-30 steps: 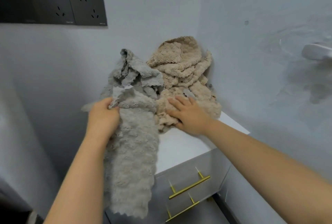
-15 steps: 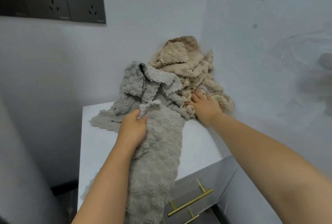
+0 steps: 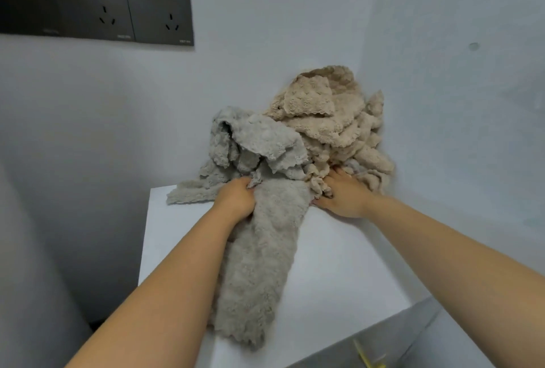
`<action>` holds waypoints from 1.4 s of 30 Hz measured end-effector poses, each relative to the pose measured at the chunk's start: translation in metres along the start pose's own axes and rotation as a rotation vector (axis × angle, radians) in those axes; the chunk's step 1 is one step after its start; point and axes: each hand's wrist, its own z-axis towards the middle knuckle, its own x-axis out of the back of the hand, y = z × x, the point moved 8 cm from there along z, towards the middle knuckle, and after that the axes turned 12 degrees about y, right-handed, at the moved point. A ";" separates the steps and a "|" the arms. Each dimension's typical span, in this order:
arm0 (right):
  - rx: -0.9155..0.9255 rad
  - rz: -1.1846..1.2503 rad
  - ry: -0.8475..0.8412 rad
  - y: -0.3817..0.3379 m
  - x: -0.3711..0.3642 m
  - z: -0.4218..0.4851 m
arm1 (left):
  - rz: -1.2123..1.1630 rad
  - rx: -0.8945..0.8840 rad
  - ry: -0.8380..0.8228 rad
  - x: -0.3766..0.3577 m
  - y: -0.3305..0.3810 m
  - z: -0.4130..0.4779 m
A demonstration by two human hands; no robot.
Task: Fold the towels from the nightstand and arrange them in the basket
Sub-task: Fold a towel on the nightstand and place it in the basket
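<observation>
— Where the wall runs along the far left, what is mounted on it?

— A row of dark wall sockets (image 3: 97, 5), high up, well apart from everything below.

— And moving right from there?

— The left hand (image 3: 236, 201) reaches in over the white nightstand (image 3: 339, 264). Its fingers are curled tight round a bunched fold of the grey towel (image 3: 259, 249), with the knuckles turned toward the wall.

— How does that towel lie?

— Its upper part is crumpled in a heap at the back of the nightstand top, with one flap spread flat toward the left edge. From the gripping hand, a long strip runs down the top toward the camera and ends near the front edge.

— What is beside it?

— The beige towel (image 3: 330, 120), piled higher, is pushed into the corner where the two walls meet. It touches the grey one along its left side, and some grey folds overlap its lower part.

— And the right hand (image 3: 343, 196)?

— It lies palm down at the foot of the beige pile, just right of the grey strip. The fingers (image 3: 336, 174) point into the fabric and their tips are buried under the folds, so I cannot tell whether they pinch anything or only press. The thumb sits low, against the edge of the grey towel.

— Anything further right?

— A blurred yellow bar (image 3: 368, 359) on the nightstand's front, at the bottom edge.
</observation>
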 end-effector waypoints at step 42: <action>-0.381 0.491 0.020 -0.006 0.228 -0.085 | -0.231 -0.169 -0.098 0.088 0.185 -0.053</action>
